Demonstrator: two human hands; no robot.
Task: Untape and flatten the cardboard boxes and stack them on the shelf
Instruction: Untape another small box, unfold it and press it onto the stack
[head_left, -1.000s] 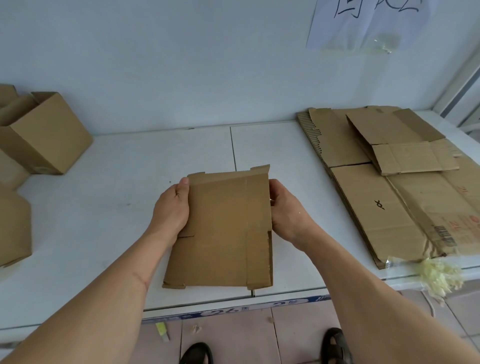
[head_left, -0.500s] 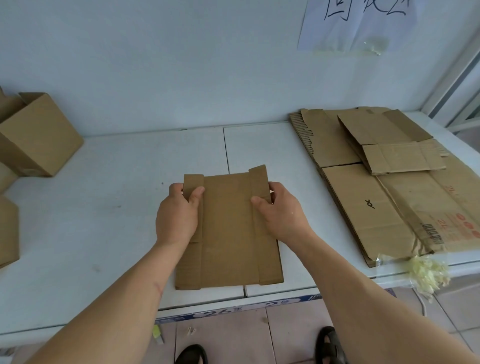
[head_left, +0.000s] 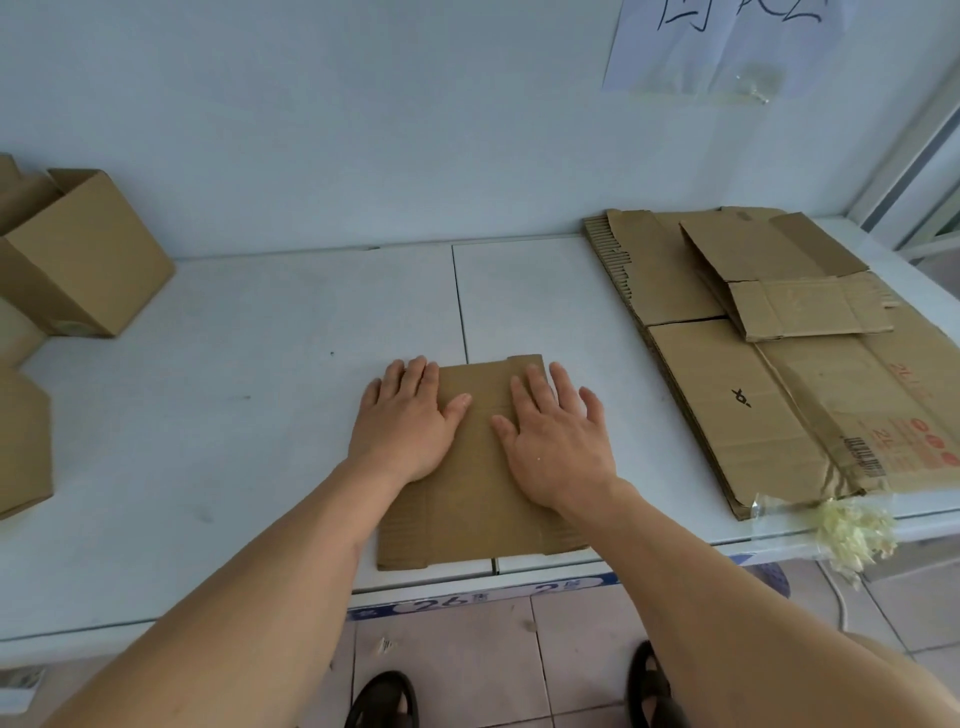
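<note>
A small flattened cardboard box (head_left: 475, 514) lies on the white shelf (head_left: 260, 415) near its front edge. My left hand (head_left: 408, 423) presses flat on the box's left part, fingers straight and spread. My right hand (head_left: 558, 436) presses flat on its right part the same way. A stack of flattened boxes (head_left: 769, 395) lies on the right side of the shelf, with a smaller flattened box (head_left: 789, 291) on top.
Upright, unflattened cardboard boxes (head_left: 78, 254) stand at the left end of the shelf, one more (head_left: 21, 447) at the left edge. A wad of pale tape (head_left: 852, 535) hangs off the shelf's front right. A paper sheet (head_left: 727, 47) is on the wall.
The small box was held up by its sides, then laid down on the shelf. Both hands let go of its edges and now press flat on top of it.
</note>
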